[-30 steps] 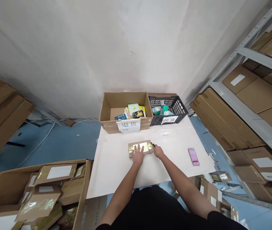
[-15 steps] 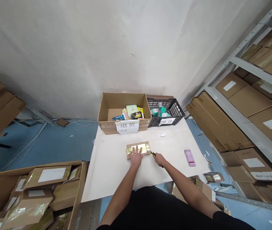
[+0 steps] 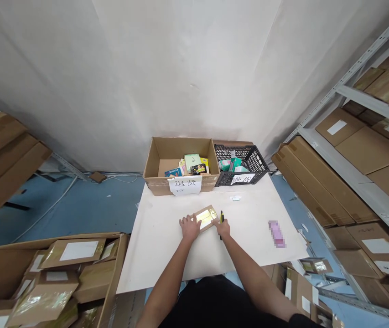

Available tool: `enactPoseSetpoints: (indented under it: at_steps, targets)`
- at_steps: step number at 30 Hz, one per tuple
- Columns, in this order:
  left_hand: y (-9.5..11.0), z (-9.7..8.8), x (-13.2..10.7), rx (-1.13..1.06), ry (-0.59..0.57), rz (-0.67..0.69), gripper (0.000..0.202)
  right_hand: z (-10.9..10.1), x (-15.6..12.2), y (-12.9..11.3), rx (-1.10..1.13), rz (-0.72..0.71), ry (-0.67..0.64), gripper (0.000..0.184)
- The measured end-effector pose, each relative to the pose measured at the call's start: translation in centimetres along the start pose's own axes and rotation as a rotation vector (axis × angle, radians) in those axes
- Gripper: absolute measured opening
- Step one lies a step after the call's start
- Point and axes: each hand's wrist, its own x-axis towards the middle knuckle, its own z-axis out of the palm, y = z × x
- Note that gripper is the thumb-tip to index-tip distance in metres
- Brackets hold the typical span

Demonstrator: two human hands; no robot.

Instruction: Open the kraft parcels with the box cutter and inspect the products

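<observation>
Two bare hands work close together over a white table (image 3: 156,250). Between them lies a small brown parcel (image 3: 211,210), flat on the table, its middle slightly beyond the fingertips and its two ends beside the hands.

The left hand (image 3: 189,228) rests at the parcel's left end, its fingers spread and its thumb apart from them, reaching toward the pale label; whether it pinches the parcel or only steadies it, I cannot tell. The right hand (image 3: 224,228) is closed around a black-and-yellow cutter (image 3: 221,217), and its fingertips reach the parcel's near right corner. The cutter stands just right of the parcel, its upper end pointing away from the person.

The parcel's long axis runs at a slant: the left end, by the left hand, is nearer the person, and the right end, shiny with tape, points away and to the right.

Beyond both hands stands an open cardboard box (image 3: 155,187) of small colourful packs, with a black crate (image 3: 258,174) touching or just beside its right side. Well to the right of the right hand lies a blurred pink item (image 3: 277,235). Left of the left hand, past the table edge, is a large carton (image 3: 121,255) of taped parcels.
</observation>
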Motion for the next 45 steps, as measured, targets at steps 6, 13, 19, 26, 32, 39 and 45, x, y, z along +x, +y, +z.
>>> enactPoseSetpoints:
  at_steps: [6, 13, 19, 26, 32, 39, 45]
  targets:
    - [2.9, 1.1, -2.2, -0.115, -0.126, 0.289, 0.058, -2.7, 3.4, -0.4, 0.257, 0.171, 0.083, 0.045]
    - [-2.5, 2.2, -2.0, -0.275, -0.147, -0.006, 0.062, 0.0, 1.9, 0.2, 0.928, 0.032, -0.120, 0.040]
    - [-7.1, 3.7, -1.4, -0.469, -0.084, -0.139, 0.063, 2.9, 0.4, 1.2, 0.771, 0.037, -0.154, 0.047]
    - [-3.7, 8.1, -1.9, -0.761, -0.021, -0.168, 0.075, 6.0, -2.0, -1.2, 0.830, -0.071, -0.199, 0.051]
    - [-9.3, 7.7, -2.8, -0.851, -0.020, -0.348, 0.061, 0.8, -3.3, -3.7, 0.918, -0.250, -0.368, 0.058]
    - [-10.4, 3.8, -1.9, -0.639, 0.176, -0.089, 0.087, 1.0, -4.0, -4.9, 0.618, -0.291, -0.370, 0.046]
    - [-8.6, 2.6, -1.2, -0.463, 0.012, -0.078, 0.096, 3.3, -4.4, -8.1, 0.118, -0.440, -0.275, 0.036]
